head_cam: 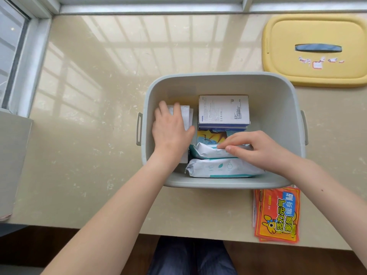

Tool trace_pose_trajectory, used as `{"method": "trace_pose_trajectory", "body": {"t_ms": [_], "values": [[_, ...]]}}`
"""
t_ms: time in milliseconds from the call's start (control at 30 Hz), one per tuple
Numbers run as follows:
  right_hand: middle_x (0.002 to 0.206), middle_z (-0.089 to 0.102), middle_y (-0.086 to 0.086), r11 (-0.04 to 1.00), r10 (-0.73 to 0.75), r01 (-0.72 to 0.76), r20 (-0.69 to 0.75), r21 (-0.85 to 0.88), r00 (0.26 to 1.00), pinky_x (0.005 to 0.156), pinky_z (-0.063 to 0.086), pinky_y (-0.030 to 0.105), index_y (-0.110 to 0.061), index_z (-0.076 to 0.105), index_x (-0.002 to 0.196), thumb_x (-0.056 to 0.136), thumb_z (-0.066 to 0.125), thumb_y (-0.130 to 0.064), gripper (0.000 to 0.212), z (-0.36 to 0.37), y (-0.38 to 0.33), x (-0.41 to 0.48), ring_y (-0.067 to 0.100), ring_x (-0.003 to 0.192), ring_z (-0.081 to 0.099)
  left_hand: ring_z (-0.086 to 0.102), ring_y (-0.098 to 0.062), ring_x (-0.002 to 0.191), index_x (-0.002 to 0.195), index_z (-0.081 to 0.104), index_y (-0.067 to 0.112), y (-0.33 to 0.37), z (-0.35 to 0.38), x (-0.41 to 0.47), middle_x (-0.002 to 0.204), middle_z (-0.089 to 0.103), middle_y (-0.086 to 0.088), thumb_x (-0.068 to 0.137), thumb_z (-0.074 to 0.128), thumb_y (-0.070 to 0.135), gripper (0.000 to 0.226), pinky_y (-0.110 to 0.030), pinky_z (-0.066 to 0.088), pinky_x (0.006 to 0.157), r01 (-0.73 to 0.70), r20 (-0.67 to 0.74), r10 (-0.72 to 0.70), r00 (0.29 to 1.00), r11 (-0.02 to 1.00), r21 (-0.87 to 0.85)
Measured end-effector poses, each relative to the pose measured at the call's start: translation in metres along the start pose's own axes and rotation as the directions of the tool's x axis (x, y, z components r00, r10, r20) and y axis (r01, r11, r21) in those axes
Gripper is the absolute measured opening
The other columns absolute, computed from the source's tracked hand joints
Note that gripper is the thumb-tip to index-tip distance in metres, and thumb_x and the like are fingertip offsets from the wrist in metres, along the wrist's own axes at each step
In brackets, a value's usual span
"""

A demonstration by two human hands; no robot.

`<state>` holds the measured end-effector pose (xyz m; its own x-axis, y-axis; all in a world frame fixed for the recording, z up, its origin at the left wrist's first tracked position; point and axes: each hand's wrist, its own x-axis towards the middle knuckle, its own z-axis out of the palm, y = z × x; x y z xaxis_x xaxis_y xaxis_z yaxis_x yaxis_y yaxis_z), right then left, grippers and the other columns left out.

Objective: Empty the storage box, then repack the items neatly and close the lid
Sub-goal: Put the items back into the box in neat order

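Two hands: both are down in the box (222,82), tidying.
Left hand (170,132): lies flat and open on white packs (186,114), likely to keep them standing by the wall.
Right hand (258,149): fingers pinched together on a wipes pack (208,151), likely to slide it in straight.
Lid (315,50): off, far right on the table (89,116), so the box stays open.
Red packs (278,213): wait outside, by the near wall.
Hard to see: what sits under the left palm, and the picture pack (210,136).
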<state>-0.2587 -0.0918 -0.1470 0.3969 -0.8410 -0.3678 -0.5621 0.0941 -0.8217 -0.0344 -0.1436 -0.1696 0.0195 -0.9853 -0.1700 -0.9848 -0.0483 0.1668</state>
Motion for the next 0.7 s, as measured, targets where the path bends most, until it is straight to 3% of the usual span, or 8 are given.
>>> {"method": "trace_pose_trajectory", "body": {"t_ms": [67,133,233,467,533,600,700], "values": [[0.104,0.071,-0.019,1.000,0.003,-0.003,-0.001,-0.005,1.000,0.097,0.046,0.025,-0.030,0.077,0.104,0.095,0.062,-0.025,0.019,0.000,0.000,0.000,-0.003,0.105,0.061,0.048,-0.031,0.113,0.117,0.059,0.010,-0.009,-0.004,0.008,0.124,0.052,-0.012,0.079,0.069,0.026,0.043,-0.039,0.045,0.086,-0.215,-0.086,0.215,0.973,0.977,0.006],[0.104,0.071,-0.019,1.000,0.002,-0.002,-0.004,-0.007,1.000,0.097,0.046,0.026,-0.030,0.077,0.104,0.095,0.061,-0.025,0.019,0.001,0.001,0.000,-0.003,0.105,0.061,0.050,-0.029,0.113,0.116,0.063,0.010,-0.018,-0.005,0.017,0.122,0.057,-0.007,0.078,0.067,0.016,0.039,-0.041,0.047,0.088,-0.344,-0.034,0.343,0.939,0.938,-0.034],[0.104,0.072,-0.018,1.000,0.002,-0.002,-0.019,-0.003,1.000,0.098,0.046,0.028,-0.029,0.077,0.103,0.095,0.062,-0.024,0.019,0.002,0.001,0.000,-0.002,0.105,0.062,0.049,-0.027,0.110,0.117,0.061,0.011,-0.022,-0.005,0.021,0.123,0.055,-0.004,0.085,0.061,0.018,0.033,-0.042,0.047,0.086,-0.329,0.083,0.330,0.940,0.944,-0.024],[0.105,0.071,-0.017,1.000,0.002,-0.003,-0.031,-0.029,1.000,0.099,0.046,0.029,-0.029,0.077,0.104,0.095,0.062,-0.023,0.019,0.002,0.000,0.000,-0.001,0.106,0.062,0.050,-0.028,0.107,0.120,0.059,0.010,-0.017,-0.008,0.018,0.121,0.054,-0.006,0.087,0.057,0.013,0.033,-0.042,0.049,0.079,-0.291,0.085,0.291,0.953,0.957,-0.007],[0.107,0.071,-0.017,0.998,-0.007,0.005,-0.034,-0.059,0.999,0.099,0.045,0.025,-0.028,0.076,0.106,0.095,0.062,-0.022,0.019,0.003,-0.001,0.000,-0.002,0.107,0.061,0.052,-0.031,0.109,0.123,0.060,0.009,-0.017,-0.014,0.013,0.123,0.056,-0.009,0.086,0.057,0.009,0.037,-0.043,0.049,0.082,-0.331,0.002,0.332,0.943,0.941,-0.071],[0.109,0.070,-0.015,0.994,-0.030,0.026,-0.044,-0.102,0.999,0.098,0.043,0.020,-0.025,0.076,0.108,0.095,0.061,-0.021,0.020,0.004,-0.001,0.000,-0.002,0.108,0.060,0.055,-0.033,0.112,0.119,0.062,0.004,-0.021,-0.022,0.005,0.123,0.059,-0.013,0.082,0.060,0.003,0.038,-0.044,0.048,0.090,-0.383,-0.192,0.359,0.913,0.917,-0.109],[0.112,0.070,-0.011,0.987,-0.080,0.069,-0.069,-0.148,0.994,0.097,0.042,0.014,-0.020,0.074,0.112,0.095,0.061,-0.022,0.022,0.007,-0.002,-0.001,0.000,0.109,0.060,0.050,-0.034,0.122,0.126,0.058,0.003,-0.034,-0.031,-0.013,0.132,0.054,-0.016,0.084,0.058,0.006,0.042,-0.039,0.039,0.103,-0.321,-0.390,0.245,0.888,0.936,-0.143]]}}
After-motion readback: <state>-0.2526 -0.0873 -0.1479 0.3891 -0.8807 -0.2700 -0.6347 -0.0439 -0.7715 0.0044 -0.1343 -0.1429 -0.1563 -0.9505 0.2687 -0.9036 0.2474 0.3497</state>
